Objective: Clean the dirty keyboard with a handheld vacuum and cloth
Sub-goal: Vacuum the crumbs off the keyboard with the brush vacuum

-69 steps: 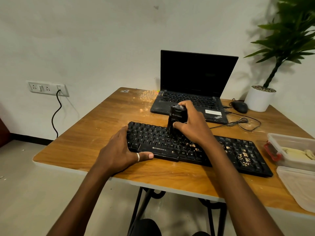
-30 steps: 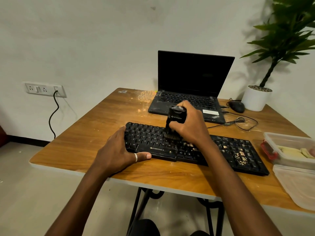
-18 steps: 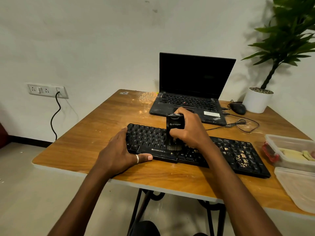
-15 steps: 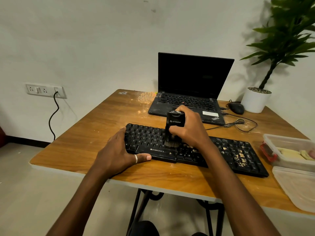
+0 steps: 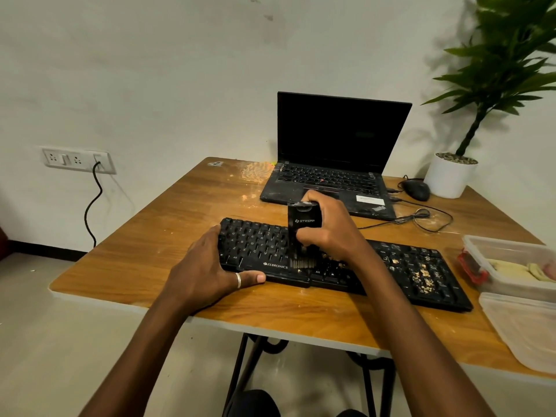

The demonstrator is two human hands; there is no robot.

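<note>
A black keyboard (image 5: pixel 258 245) lies across the wooden table (image 5: pixel 180 212), with pale crumbs strewn over its right half. My right hand (image 5: pixel 331 230) grips a small black handheld vacuum (image 5: pixel 304 219) upright, and its brush tip presses on the keys near the front middle row. My left hand (image 5: pixel 207 266) holds the keyboard's left end, fingers over the side edge and thumb along the front edge. No cloth is plainly in view.
An open black laptop (image 5: pixel 331 176) stands behind the keyboard. A mouse (image 5: pixel 416 189) with a looped cable and a potted plant (image 5: pixel 451 176) sit at the back right. A clear plastic box (image 5: pixel 511 266) and its lid (image 5: pixel 523 326) lie at the right edge.
The vacuum in my right hand has slid from the keyboard's back rows toward its front edge. My left hand has stayed on the left end.
</note>
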